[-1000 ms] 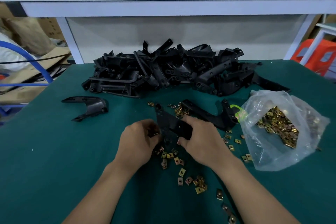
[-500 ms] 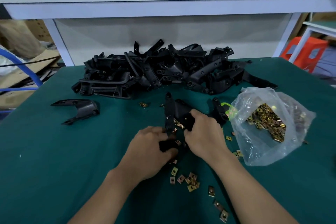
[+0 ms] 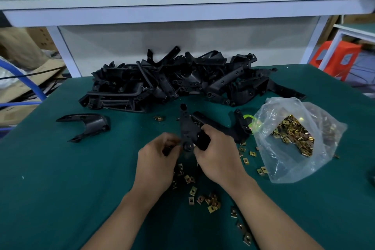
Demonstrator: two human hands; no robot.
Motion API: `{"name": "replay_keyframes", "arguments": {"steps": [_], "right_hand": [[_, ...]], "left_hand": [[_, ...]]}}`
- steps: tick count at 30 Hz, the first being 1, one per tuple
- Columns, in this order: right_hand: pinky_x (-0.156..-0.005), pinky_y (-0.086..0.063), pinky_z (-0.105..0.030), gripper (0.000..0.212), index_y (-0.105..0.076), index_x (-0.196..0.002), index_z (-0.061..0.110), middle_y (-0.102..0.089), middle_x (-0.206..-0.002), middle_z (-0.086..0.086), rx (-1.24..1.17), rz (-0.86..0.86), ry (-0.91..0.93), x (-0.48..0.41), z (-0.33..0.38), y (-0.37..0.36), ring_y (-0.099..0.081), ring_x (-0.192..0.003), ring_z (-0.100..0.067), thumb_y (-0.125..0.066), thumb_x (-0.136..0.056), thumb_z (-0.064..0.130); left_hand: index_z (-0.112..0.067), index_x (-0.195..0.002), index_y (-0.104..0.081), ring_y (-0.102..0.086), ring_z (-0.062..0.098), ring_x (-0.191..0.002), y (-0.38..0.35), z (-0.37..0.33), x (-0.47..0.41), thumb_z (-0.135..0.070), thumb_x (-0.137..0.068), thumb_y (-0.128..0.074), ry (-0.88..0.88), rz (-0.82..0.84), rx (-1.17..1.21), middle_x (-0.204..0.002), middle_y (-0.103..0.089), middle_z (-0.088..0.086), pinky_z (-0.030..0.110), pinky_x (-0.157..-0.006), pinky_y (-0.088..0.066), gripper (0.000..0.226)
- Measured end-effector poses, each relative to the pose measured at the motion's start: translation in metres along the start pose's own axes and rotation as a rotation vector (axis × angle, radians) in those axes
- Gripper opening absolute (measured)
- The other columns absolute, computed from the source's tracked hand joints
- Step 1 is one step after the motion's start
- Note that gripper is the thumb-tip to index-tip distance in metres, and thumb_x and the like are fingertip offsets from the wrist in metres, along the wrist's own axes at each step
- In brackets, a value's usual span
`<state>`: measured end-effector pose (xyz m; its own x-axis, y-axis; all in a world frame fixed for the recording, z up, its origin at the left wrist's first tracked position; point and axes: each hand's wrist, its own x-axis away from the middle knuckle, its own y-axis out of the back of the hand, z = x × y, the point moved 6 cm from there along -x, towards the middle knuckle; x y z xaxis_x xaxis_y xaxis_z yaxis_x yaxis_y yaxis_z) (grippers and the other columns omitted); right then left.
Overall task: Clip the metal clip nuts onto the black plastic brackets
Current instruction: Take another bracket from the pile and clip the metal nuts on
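Observation:
My right hand point(image 3: 220, 155) grips a black plastic bracket point(image 3: 187, 127) by its lower end, holding it upright above the green table point(image 3: 60, 189). My left hand point(image 3: 157, 163) is just left of the bracket's lower end with fingers curled; what they pinch is blurred. Several brass-coloured clip nuts point(image 3: 205, 199) lie loose on the table below and between my hands. Another black bracket point(image 3: 225, 128) lies flat behind my right hand.
A large pile of black brackets point(image 3: 182, 81) fills the back of the table. One single bracket point(image 3: 89, 125) lies at the left. A clear plastic bag of clip nuts point(image 3: 294, 138) sits at the right. A white shelf point(image 3: 182, 8) rises behind.
The bracket has been turned and lifted more upright in my right hand. My left hand slid from under the bracket to its left side. The view has shifted slightly.

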<state>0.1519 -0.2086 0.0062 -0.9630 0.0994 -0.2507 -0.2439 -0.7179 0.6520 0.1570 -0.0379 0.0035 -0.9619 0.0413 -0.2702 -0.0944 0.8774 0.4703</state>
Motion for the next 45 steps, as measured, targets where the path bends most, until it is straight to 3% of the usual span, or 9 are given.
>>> {"name": "replay_keyframes", "arguments": {"steps": [3, 7, 11, 16, 22, 28, 33, 37, 45], "right_hand": [[-0.052, -0.048, -0.034, 0.014, -0.056, -0.091, 0.032, -0.064, -0.067, 0.009, 0.012, -0.011, 0.041, 0.003, 0.007, -0.003, -0.058, -0.058, -0.013, -0.069, -0.083, 0.032], [-0.062, -0.051, -0.035, 0.022, -0.056, -0.096, 0.035, -0.061, -0.066, 0.015, 0.212, -0.079, 0.058, 0.0, 0.009, 0.009, -0.062, -0.067, -0.015, -0.072, -0.082, 0.028], [-0.052, -0.035, -0.03, 0.025, -0.052, -0.088, 0.034, -0.051, -0.057, 0.013, 0.363, -0.145, 0.055, -0.002, 0.004, 0.026, -0.049, -0.054, -0.011, -0.07, -0.082, 0.017], [-0.062, -0.035, -0.031, 0.037, -0.059, -0.089, 0.032, -0.042, -0.053, 0.011, 0.527, -0.184, 0.017, -0.004, 0.004, 0.036, -0.034, -0.048, -0.011, -0.063, -0.077, -0.003], [-0.068, -0.028, -0.032, 0.04, -0.065, -0.096, 0.032, -0.044, -0.054, 0.01, 0.568, -0.145, 0.002, -0.004, 0.004, 0.033, -0.032, -0.049, -0.009, -0.06, -0.078, -0.003], [-0.067, -0.027, -0.031, 0.035, -0.064, -0.093, 0.03, -0.047, -0.055, 0.01, 0.558, -0.14, -0.01, -0.003, 0.005, 0.034, -0.04, -0.053, -0.017, -0.061, -0.08, -0.002], [-0.063, -0.022, -0.032, 0.036, -0.065, -0.086, 0.028, -0.034, -0.05, 0.01, 0.598, -0.16, 0.004, -0.003, 0.011, 0.037, -0.025, -0.048, -0.008, -0.06, -0.076, -0.006], [-0.062, -0.021, -0.032, 0.035, -0.069, -0.087, 0.025, -0.036, -0.052, 0.009, 0.614, -0.14, 0.013, -0.002, 0.012, 0.035, -0.021, -0.049, -0.006, -0.061, -0.075, -0.006], [-0.061, -0.025, -0.032, 0.035, -0.064, -0.094, 0.03, -0.047, -0.058, 0.009, 0.62, -0.098, -0.032, -0.005, 0.006, 0.032, -0.047, -0.058, -0.021, -0.063, -0.077, 0.0]], "left_hand": [[-0.037, -0.096, -0.072, -0.072, 0.005, -0.079, 0.004, 0.004, -0.004, -0.011, -0.089, -0.075, 0.045, -0.021, 0.162, -0.084, -0.076, -0.011, 0.019, -0.068, -0.054, 0.027], [-0.025, -0.082, -0.077, -0.075, 0.016, -0.086, 0.002, 0.011, -0.006, 0.004, -0.086, -0.076, 0.123, 0.013, 0.293, -0.086, -0.079, -0.003, 0.032, -0.081, -0.059, 0.029], [-0.022, -0.089, -0.081, -0.072, 0.01, -0.083, 0.003, 0.013, -0.009, -0.001, -0.09, -0.072, 0.216, 0.027, 0.477, -0.089, -0.079, 0.001, 0.016, -0.075, -0.053, 0.023], [-0.03, -0.102, -0.082, -0.068, 0.007, -0.077, 0.006, 0.01, -0.009, -0.031, -0.08, -0.079, 0.268, 0.11, 0.726, -0.085, -0.075, -0.001, 0.014, -0.072, -0.053, 0.022], [-0.028, -0.095, -0.082, -0.07, 0.012, -0.072, 0.006, 0.01, -0.009, -0.032, -0.064, -0.085, 0.273, 0.102, 0.761, -0.079, -0.075, 0.003, 0.018, -0.068, -0.055, 0.032], [-0.024, -0.098, -0.082, -0.07, 0.012, -0.075, 0.007, 0.014, -0.01, -0.03, -0.067, -0.084, 0.298, 0.094, 0.796, -0.084, -0.075, 0.005, 0.019, -0.07, -0.056, 0.031], [-0.021, -0.1, -0.081, -0.07, 0.015, -0.073, 0.007, 0.015, -0.01, -0.031, -0.061, -0.091, 0.314, 0.126, 0.807, -0.083, -0.074, 0.009, 0.019, -0.069, -0.056, 0.041], [-0.032, -0.101, -0.081, -0.069, 0.014, -0.071, 0.008, 0.019, -0.011, -0.023, -0.065, -0.092, 0.327, 0.176, 0.748, -0.076, -0.072, 0.007, 0.021, -0.071, -0.057, 0.038], [-0.021, -0.112, -0.08, -0.064, 0.013, -0.079, 0.003, 0.021, -0.012, -0.012, -0.083, -0.08, 0.336, 0.214, 0.804, -0.092, -0.071, 0.006, 0.02, -0.075, -0.054, 0.031]]}}
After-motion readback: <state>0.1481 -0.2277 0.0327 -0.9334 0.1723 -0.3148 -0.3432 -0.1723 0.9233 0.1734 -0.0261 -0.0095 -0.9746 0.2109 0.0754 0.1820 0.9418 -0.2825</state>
